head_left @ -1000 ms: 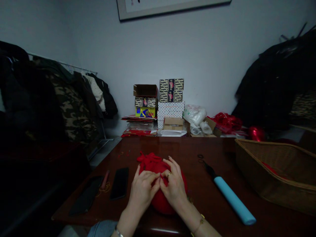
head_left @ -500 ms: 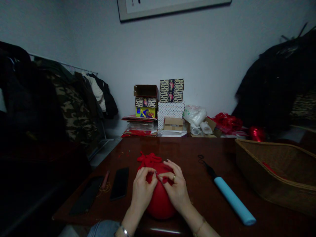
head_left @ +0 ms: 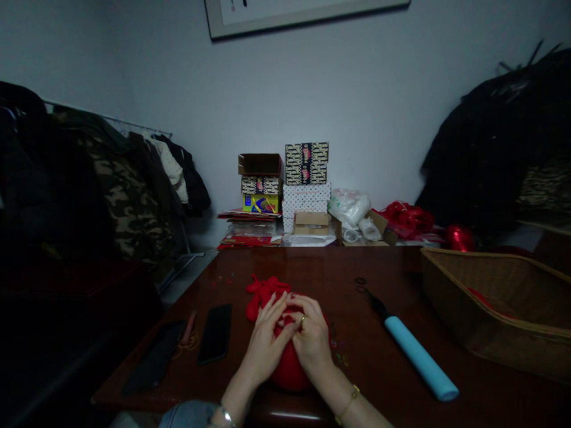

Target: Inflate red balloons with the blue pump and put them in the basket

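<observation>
– Closer together than half a second ago, the left grip (head_left: 264,342) and the right grip (head_left: 311,340) are meeting over the red balloon (head_left: 289,371), the left one now reaching up and across with straighter fingers.
– Where is the balloon sitting?
– Under both of them, near the close edge of the tabletop (head_left: 383,267), its round body bulging between the wrists.
– Is either grip holding it?
– Right thumb and forefinger are closing on a small red nub at its top. The left is cupping close, its thumb angling toward the right one; fingers are overlapping there, so I cannot tell whether it is pinching anything.
– What is lying to the left?
– Just beyond the left grip, a limp red pile (head_left: 267,288) is lying. Left of that grip a dark phone (head_left: 215,334) is resting flat, then a reddish stick (head_left: 190,328) beside yellow bands (head_left: 190,343).
– And to the right?
– Small coloured bits (head_left: 341,359) are lying just beside the right grip. Farther out, a light-blue cylinder (head_left: 422,359) is slanting, its black tip (head_left: 377,304) pointing toward dark loops (head_left: 360,281); a wicker basket (head_left: 468,333) is standing well apart.
</observation>
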Demonstrator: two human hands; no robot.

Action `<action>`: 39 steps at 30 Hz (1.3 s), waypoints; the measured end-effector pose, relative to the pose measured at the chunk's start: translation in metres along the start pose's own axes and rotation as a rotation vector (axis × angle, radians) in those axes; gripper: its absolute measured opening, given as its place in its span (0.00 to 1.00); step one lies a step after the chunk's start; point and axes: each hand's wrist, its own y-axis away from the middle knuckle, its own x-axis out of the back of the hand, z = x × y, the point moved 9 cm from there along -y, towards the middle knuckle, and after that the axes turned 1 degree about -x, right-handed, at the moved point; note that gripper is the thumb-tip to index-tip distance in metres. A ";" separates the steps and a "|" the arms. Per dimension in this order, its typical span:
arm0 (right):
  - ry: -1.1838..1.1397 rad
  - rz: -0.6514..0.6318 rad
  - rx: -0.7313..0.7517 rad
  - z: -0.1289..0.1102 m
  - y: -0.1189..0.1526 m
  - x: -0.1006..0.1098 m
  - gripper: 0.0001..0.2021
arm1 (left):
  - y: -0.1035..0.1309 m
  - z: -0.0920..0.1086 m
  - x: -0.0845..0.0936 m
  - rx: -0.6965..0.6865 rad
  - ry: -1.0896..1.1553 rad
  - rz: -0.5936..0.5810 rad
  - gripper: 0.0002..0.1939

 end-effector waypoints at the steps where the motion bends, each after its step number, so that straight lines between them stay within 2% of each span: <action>1: 0.005 0.002 0.002 -0.002 0.000 -0.001 0.10 | 0.000 -0.001 0.000 -0.001 0.001 0.015 0.21; 4: 0.016 0.010 0.002 -0.003 0.003 -0.002 0.10 | 0.003 -0.001 0.003 -0.019 -0.018 0.100 0.18; 9: 0.008 0.025 -0.011 -0.002 0.006 0.001 0.09 | 0.012 0.000 0.010 -0.054 -0.048 0.258 0.18; 17: -0.079 0.029 -0.083 0.005 0.005 0.002 0.05 | 0.016 -0.020 0.011 0.120 0.051 0.331 0.16; 23: -0.100 0.028 -0.205 0.020 0.001 0.009 0.08 | 0.014 -0.022 0.010 0.129 0.109 0.304 0.16; 25: -0.101 -0.033 -0.187 0.018 -0.001 0.007 0.04 | 0.013 -0.023 0.009 0.113 0.093 0.278 0.17; 29: -0.063 -0.108 -0.106 0.009 -0.001 0.002 0.14 | 0.011 -0.015 0.006 0.051 0.043 0.249 0.18; 34: -0.011 -0.063 -0.056 0.006 0.002 0.002 0.04 | 0.011 0.003 -0.001 -0.063 0.012 0.202 0.20; 39: 0.019 -0.023 -0.005 0.004 0.005 0.005 0.07 | 0.008 0.005 -0.004 -0.037 0.026 0.074 0.22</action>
